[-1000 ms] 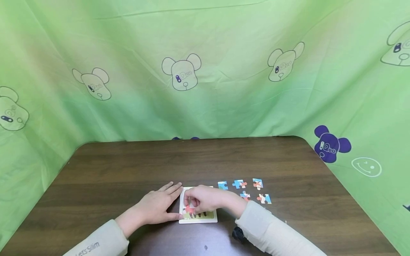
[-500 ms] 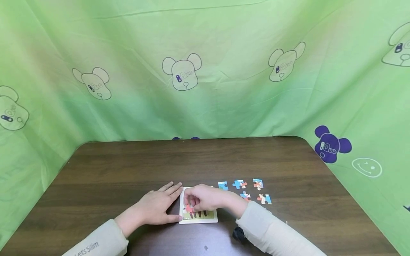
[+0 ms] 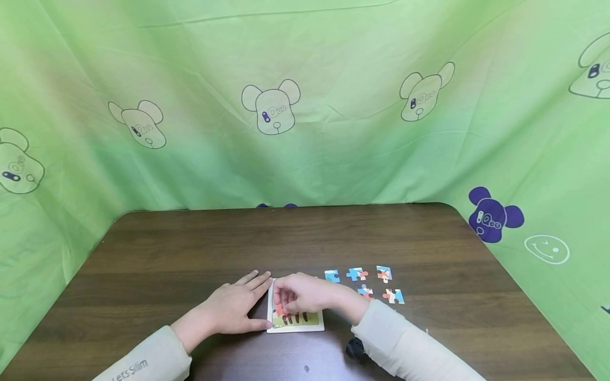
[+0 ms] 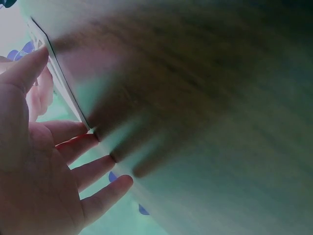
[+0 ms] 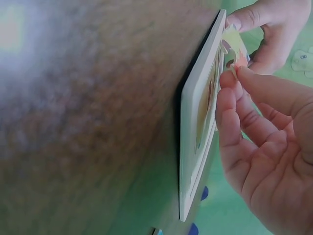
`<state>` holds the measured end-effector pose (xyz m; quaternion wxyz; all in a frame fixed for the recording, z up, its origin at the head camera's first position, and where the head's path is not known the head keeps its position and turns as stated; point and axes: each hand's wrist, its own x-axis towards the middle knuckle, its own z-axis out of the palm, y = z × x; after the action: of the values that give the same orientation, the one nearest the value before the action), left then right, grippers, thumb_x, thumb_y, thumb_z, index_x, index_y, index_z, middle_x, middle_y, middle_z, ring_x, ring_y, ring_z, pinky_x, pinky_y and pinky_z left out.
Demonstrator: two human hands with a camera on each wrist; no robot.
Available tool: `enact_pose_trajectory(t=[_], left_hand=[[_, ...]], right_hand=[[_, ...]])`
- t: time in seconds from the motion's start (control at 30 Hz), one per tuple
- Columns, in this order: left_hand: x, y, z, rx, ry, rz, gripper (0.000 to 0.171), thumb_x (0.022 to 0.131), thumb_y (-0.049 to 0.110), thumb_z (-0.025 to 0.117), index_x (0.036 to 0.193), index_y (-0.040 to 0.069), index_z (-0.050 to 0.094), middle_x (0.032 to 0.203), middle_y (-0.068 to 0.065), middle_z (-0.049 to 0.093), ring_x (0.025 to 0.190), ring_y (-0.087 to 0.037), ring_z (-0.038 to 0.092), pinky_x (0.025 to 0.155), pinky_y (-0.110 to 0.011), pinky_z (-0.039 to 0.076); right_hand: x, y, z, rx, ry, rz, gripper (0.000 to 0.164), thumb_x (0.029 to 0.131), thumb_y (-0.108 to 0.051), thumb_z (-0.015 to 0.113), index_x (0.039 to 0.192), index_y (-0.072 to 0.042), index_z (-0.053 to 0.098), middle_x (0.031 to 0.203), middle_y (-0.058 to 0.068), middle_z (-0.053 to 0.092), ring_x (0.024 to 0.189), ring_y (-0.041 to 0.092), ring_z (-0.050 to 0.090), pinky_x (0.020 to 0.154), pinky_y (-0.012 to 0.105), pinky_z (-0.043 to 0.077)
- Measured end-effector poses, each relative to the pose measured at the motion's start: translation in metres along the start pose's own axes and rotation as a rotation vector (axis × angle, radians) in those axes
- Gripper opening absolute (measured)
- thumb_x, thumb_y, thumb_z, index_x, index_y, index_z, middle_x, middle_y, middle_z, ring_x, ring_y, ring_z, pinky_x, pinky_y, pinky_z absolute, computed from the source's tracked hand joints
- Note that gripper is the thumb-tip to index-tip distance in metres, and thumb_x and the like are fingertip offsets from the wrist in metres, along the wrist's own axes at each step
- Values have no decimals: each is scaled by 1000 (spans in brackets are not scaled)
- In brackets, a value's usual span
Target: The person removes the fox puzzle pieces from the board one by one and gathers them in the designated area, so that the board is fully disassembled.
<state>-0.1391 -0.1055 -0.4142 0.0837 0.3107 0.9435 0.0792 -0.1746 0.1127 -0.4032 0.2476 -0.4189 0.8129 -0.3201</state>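
A small puzzle tray [image 3: 295, 330] with a white border lies on the table, its lower picture showing dark stripes on yellow-green. My left hand [image 3: 233, 307] rests beside its left edge with fingers spread, the thumb reaching its lower left corner. Over the tray, my right hand [image 3: 305, 293] pinches a puzzle piece [image 5: 238, 48] between thumb and fingertips. The piece is yellow-green and orange-red, and stands tilted at the tray's left side in the right wrist view. My right hand hides much of the tray's upper part.
Several loose puzzle pieces [image 3: 393, 296] in blue, orange and white lie right of the tray; the right forearm passes close by them. A black round object [image 3: 355, 349] sits under the right sleeve. A green printed curtain [image 3: 305, 159] surrounds the brown table [image 3: 214, 238].
The right fingers and the pinched piece have shifted very slightly within the tray's left side. The left hand, tray and loose pieces stay in place.
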Motion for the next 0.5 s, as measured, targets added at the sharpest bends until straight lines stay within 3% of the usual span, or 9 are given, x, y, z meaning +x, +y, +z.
enact_pose_trajectory(t=[0.33,0.5], left_hand=[[1,0,0,0,-10,2,89,85,61,65,151,7,41,159,-7,38,147,-33,36,94,-63,48],[1,0,-1,-6,-14,-3,89,85,59,66,151,7,41,160,-7,38,147,-33,35,95,-62,47]], right_hand=[[-6,-1,-2,151,18,23,20,83,16,57,90,-3,60,74,5,62,59,7,59,55,22,53],[-10,-2,-6,136,31,9,19,83,15,57,91,-2,60,76,7,64,63,6,59,59,21,54]])
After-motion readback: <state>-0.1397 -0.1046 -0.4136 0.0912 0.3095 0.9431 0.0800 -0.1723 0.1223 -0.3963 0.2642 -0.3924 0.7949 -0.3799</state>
